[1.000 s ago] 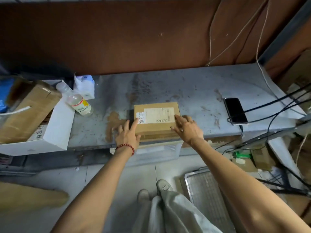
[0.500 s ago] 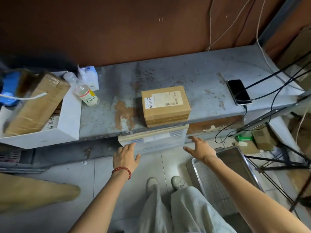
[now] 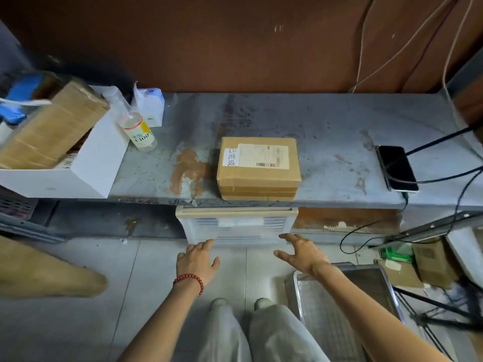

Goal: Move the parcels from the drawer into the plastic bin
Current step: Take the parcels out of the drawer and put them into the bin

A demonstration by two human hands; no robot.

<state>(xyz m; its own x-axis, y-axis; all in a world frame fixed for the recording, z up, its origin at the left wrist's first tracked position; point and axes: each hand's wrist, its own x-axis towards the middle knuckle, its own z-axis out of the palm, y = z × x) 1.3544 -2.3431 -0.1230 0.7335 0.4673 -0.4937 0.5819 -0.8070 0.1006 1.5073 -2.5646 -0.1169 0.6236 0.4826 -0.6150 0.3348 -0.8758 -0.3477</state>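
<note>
A translucent plastic drawer (image 3: 236,226) sits shut under the lip of a worn grey bench (image 3: 326,121), straight ahead of the person and just below the 1 parcel (image 3: 258,168) in view, a taped brown carton lying label-up at the bench's front edge. The drawer's long axis runs left to right, parallel with that edge. Both hands reach for its front, well apart and holding nothing, fingers spread: the left hand (image 3: 197,261) at the lower left corner, the right hand (image 3: 303,253) at the lower right, about equally near. Whether the fingertips touch the plastic cannot be told, nor what lies inside.

Nothing stands between hands and drawer. A wire tray (image 3: 339,309) lies on the floor beside the right forearm and may crowd the pull. Farther out, a phone (image 3: 397,167) with cables lies on the bench at right, and a bottle (image 3: 138,131) and a white box (image 3: 86,163) at left.
</note>
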